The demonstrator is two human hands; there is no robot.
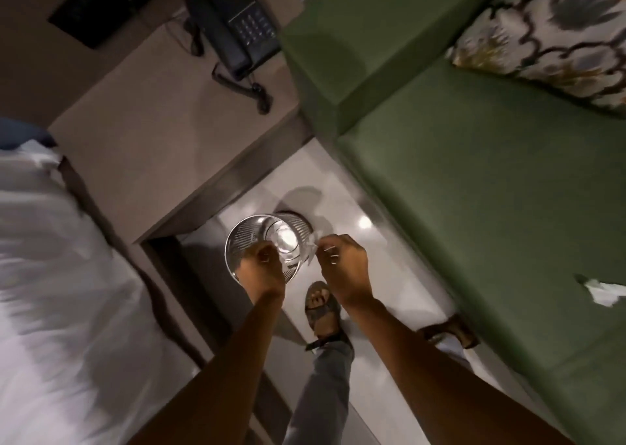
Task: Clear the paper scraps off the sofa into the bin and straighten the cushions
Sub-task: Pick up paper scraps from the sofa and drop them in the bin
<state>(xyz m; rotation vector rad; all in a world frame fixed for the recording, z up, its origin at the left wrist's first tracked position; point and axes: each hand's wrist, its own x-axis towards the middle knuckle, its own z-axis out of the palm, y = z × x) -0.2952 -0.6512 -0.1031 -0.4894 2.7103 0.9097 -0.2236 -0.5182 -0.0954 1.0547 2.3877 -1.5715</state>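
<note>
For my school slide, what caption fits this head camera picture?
Both hands drop paper into the bin; one scrap remains on the sofa.

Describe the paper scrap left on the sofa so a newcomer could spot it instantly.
Start at the green sofa filling the right side of the view, with a floral cushion at its far end. Follow the seat toward the near end, by the right edge: the paper scrap lies there. It is the only white, crumpled thing on the plain green seat, well apart from the patterned cushion.
</note>
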